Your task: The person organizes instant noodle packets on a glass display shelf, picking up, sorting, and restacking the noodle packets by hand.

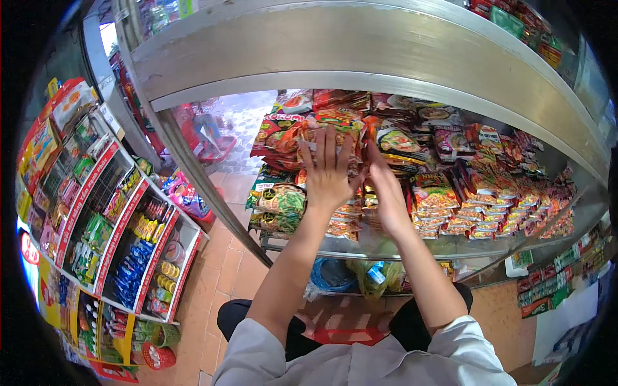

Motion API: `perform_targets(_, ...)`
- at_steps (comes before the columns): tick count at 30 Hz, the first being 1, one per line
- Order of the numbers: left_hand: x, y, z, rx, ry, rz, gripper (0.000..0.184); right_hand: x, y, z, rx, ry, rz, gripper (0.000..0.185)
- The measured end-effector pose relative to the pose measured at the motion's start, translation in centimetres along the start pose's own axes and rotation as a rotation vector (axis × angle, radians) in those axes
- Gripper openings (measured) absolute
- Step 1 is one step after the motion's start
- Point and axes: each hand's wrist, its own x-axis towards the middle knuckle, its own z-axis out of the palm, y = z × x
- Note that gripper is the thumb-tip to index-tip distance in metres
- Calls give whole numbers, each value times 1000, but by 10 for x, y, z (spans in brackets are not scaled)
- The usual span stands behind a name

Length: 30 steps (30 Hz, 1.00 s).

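Note:
Stacks of noodle packets fill a metal-framed shelf in front of me. My left hand [329, 174] lies palm down with fingers spread on a red packet stack [341, 121] near the shelf's left part. Just to its right, my right hand [384, 186] is held on edge with its fingers extended, along the side of the same stack. Green packets [280, 206] sit left of my left wrist. Orange-red packets [434, 196] are stacked right of my right hand. Neither hand is gripping a packet.
On the left stands a snack rack [106, 219] with red-edged shelves. The shelf's metal beam [360, 55] crosses above my hands. Beneath the shelf are a blue item [333, 275] and a yellow-green bag [370, 278]. A small red basket [158, 355] is at lower left.

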Motion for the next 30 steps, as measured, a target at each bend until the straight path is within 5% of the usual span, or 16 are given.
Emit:
perform_targets(7, 5, 15, -21, -26, -59, -22, 99, -128, 7, -55, 78, 125, 237, 57)
perform_targets(13, 26, 19, -41, -83, -37, 118, 101, -191, 24, -100, 377, 501, 553, 59)
perform_targets(20, 44, 3, -58, 73, -174, 112, 54, -198, 16, -116, 666, 573, 645, 65)
perform_targets(24, 39, 7, -58, 144, -134, 68, 56, -194, 17, -114, 880, 652, 650, 68)
perform_targets(28, 38, 11, -55, 191, -119, 66, 60, -182, 35, -117, 862, 749, 724, 129)
perform_targets(30, 40, 17, -58, 186, -137, 42, 63, -173, 46, -118, 916, 775, 738, 139)
